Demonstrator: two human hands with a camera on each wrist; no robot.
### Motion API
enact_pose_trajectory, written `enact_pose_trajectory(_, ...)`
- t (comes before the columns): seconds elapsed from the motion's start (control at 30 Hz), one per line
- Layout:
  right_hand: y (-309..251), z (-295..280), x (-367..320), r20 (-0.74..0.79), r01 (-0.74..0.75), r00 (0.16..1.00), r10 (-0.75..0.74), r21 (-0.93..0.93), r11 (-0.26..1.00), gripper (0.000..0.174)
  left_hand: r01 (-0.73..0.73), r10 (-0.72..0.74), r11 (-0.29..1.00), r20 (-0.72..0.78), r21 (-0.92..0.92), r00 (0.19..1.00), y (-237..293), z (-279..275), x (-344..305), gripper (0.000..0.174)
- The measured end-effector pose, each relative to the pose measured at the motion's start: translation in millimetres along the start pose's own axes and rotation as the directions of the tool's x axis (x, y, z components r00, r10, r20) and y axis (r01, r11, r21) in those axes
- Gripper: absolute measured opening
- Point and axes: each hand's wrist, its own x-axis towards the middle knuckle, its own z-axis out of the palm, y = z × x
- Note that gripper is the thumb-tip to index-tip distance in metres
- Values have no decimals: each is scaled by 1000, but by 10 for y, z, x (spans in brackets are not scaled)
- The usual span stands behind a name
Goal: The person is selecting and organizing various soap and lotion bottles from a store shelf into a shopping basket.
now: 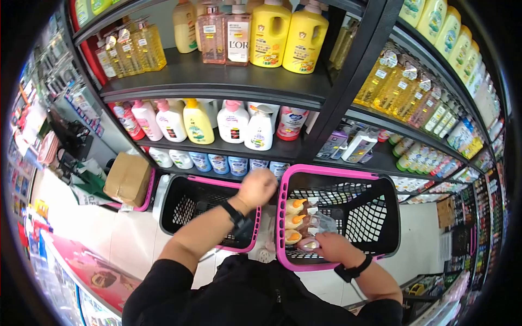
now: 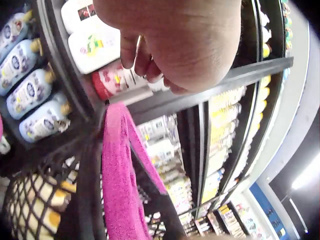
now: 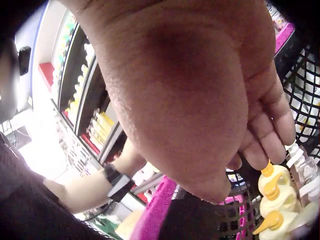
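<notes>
Yellow-orange pump heads (image 1: 295,220) top the cream plastic bottles (image 3: 285,192) standing in a row inside the pink-rimmed black basket (image 1: 281,217), close to its left side, with clear pump bottles (image 1: 311,221) just beside them. If full, each cream bottle should feel heavy low down, its smooth wall slippery yet giving slightly when squeezed. I'd take one round the shoulders or upper body, since the slim spout looks the weakest part and could twist or press down under load; the clear ones look stiffer, and just as slick. My right hand (image 1: 334,247) reaches into the basket beside these pumps, fingers bent; I cannot tell whether they close on a bottle. My left hand (image 1: 256,190) is over the gap between this basket and a smaller black basket (image 1: 220,183), fingers bent, and whether it grips anything I cannot tell. Beyond it, blue bottles (image 1: 219,164) line the bottom shelf, white pump bottles (image 1: 259,131) stand above, and yellow handled jugs (image 1: 305,41) higher still.
</notes>
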Motion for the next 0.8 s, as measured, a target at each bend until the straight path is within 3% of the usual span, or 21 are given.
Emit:
enact_pose_trajectory(0.07, -211, 122, -175, -53, -24, 998, 27, 47, 999, 35, 29, -22, 998, -138, 50, 990, -369, -173, 368, 11)
enact_pose_trajectory(0.13, -476, 257, -332, -143, -57, 987, 78, 139, 989, 32, 31, -7, 991, -178, 132, 984, -767, -265, 682, 33)
enact_pose_trajectory(0.17, -479, 455, -399, -222, 1, 974, 36, 162, 987, 25, 84, -60, 989, -196, 118, 979, -902, -280, 808, 42)
enact_pose_trajectory(0.2, -679, 460, -439, -275, -60, 954, 118, 208, 976, 20, 77, -51, 991, -228, 108, 972, -978, -320, 951, 47)
enact_pose_trajectory(0.27, -823, 697, -491, -382, -145, 897, 220, 217, 965, 19, 224, -229, 973, -195, -49, 954, -1015, -395, 1169, 56)
enact_pose_trajectory(0.37, -979, 845, -484, -581, -157, 770, 261, 224, 962, 19, 337, -311, 937, -217, 93, 925, -1141, -278, 1346, 74)
enact_pose_trajectory(0.5, -1023, 855, -446, -584, -198, 758, 290, 217, 956, 19, 539, -547, 829, 18, 151, 837, -921, -250, 1473, 91)
enact_pose_trajectory(0.6, -1037, 839, -421, -567, -231, 762, 313, 213, 949, 19, 497, -518, 845, 70, 197, 853, -983, -256, 1500, 94)
enact_pose_trajectory(0.73, -1069, 879, -360, -589, -269, 726, 354, 231, 935, 17, 362, -382, 919, 121, 159, 916, -1249, -205, 1420, 82)
enact_pose_trajectory(0.8, -1088, 898, -329, -584, -287, 724, 366, 227, 931, 17, 390, -415, 904, 143, 174, 898, -1144, -286, 1431, 80)
